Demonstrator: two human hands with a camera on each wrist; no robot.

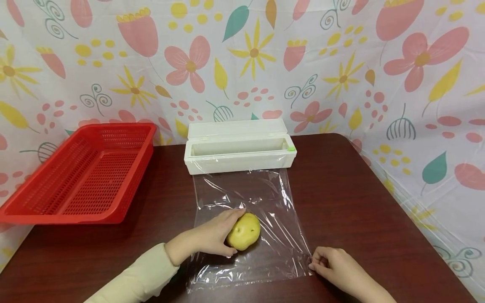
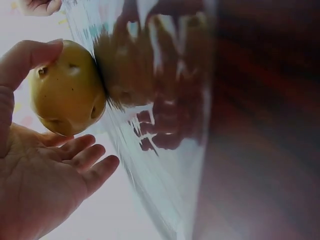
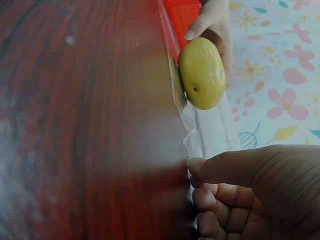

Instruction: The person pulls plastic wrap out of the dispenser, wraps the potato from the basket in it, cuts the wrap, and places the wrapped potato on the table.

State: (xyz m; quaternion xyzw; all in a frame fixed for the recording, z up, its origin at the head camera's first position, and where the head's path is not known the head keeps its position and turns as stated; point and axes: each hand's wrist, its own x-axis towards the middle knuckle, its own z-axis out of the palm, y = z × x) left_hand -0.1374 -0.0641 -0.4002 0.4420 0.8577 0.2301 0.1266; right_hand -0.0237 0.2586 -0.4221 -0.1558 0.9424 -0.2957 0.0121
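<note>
1. Potato [image 1: 246, 232], yellow, rounded, marked with small dark eyes. Set on the film, in the near half of the sheet, around its middle from left to right.
2. Left hand [image 1: 213, 234]. Placed at the left side of the potato, which is grasped between thumb and fingers; in the left wrist view the thumb is laid on its skin and the outer fingers are held loosely extended.
3. Sleeve [image 1: 138, 275], pale, worn on the left arm.
4. Right hand [image 1: 333, 263]. Placed at the near right corner of the film, which is pinched between thumb and fingertips; the other fingers are curled.
5. Film [image 1: 276, 240], clear, glossy, creased. Spread over the table from the box toward the near edge.
6. Box [image 1: 242, 162], white, long. Set at the far side of the table; its lid [image 1: 236, 128] is raised along the far edge, and a green piece [image 1: 291, 149] is fitted at the right end.
7. Basket [image 1: 68, 219], red, perforated. Placed at far left.
8. Table [image 1: 329, 181], dark reddish brown, wood-grained.
9. Cloth [image 1: 235, 59], white, printed with flowers and leaves. Hung behind the table.
</note>
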